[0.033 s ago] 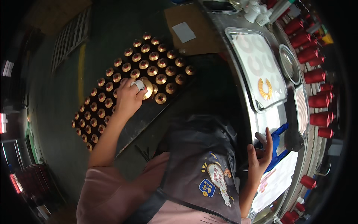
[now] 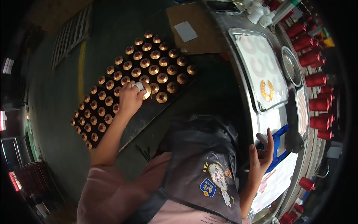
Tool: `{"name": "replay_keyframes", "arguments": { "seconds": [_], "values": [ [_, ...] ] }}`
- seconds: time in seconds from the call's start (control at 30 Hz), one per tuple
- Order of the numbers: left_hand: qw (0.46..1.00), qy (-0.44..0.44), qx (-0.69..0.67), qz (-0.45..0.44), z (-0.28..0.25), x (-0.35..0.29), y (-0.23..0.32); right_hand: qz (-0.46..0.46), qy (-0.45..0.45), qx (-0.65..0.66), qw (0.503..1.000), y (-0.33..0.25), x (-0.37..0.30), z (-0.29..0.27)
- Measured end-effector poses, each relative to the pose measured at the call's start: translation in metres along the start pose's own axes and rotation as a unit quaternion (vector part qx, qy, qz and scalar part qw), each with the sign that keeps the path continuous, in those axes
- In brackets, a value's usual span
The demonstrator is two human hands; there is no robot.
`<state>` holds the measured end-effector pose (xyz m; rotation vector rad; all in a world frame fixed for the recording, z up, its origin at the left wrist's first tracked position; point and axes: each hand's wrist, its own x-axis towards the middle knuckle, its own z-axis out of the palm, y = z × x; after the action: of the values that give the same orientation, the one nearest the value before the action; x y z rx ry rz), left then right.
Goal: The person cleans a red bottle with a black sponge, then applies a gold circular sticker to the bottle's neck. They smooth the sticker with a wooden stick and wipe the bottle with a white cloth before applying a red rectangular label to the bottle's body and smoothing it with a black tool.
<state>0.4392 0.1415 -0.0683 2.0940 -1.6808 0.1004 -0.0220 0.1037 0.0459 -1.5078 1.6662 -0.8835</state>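
Note:
My left hand (image 2: pixel 131 100) reaches over rows of small gold round pieces (image 2: pixel 162 78) with dark red centres, set on a dark board (image 2: pixel 140 118). Its fingers are closed on the rim of one gold round piece (image 2: pixel 147 92), larger to the eye than its neighbours. A white cover (image 2: pixel 138 86) wraps one of those fingers. The underside of the held piece is hidden. At the right, my right hand (image 2: pixel 259 161) is held with fingers apart beside a blue glove or cloth (image 2: pixel 278 143) on the metal table. One of its fingers has a grey cover.
On the metal table lies a tray (image 2: pixel 256 106) lined with pale ring shapes and one gold horseshoe-shaped piece (image 2: pixel 266 90). A round metal dish (image 2: pixel 291 67) stands beside it. Red cup-like parts (image 2: pixel 316 78) line the far right. Cardboard (image 2: pixel 201 41) with white paper lies at the top.
My left hand and the gold piece have shifted slightly nearer to me, baring more of the pieces beside it. The right hand stays in place.

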Motion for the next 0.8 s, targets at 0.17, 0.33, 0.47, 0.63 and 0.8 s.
{"name": "replay_keyframes", "arguments": {
  "seconds": [0.17,0.33,0.47,0.63,0.8],
  "values": [
    [0.963,-0.117,0.032,-0.241,0.131,-0.087,-0.112,0.016,0.009,-0.019,1.000,-0.002,-0.003,-0.001],
    [0.962,-0.123,0.031,-0.242,0.215,-0.116,-0.151,0.017,0.044,-0.092,0.995,0.006,-0.019,-0.011],
    [0.951,-0.108,0.015,-0.290,0.250,-0.120,-0.161,0.019,0.060,-0.105,0.992,0.004,-0.025,-0.010],
    [0.949,-0.087,-0.002,-0.302,0.274,-0.132,-0.176,0.038,0.057,-0.146,0.987,-0.012,-0.025,0.011],
    [0.958,-0.089,-0.015,-0.270,0.270,-0.137,-0.182,0.030,0.004,-0.082,0.996,-0.050,-0.014,0.013]
  ]
}}
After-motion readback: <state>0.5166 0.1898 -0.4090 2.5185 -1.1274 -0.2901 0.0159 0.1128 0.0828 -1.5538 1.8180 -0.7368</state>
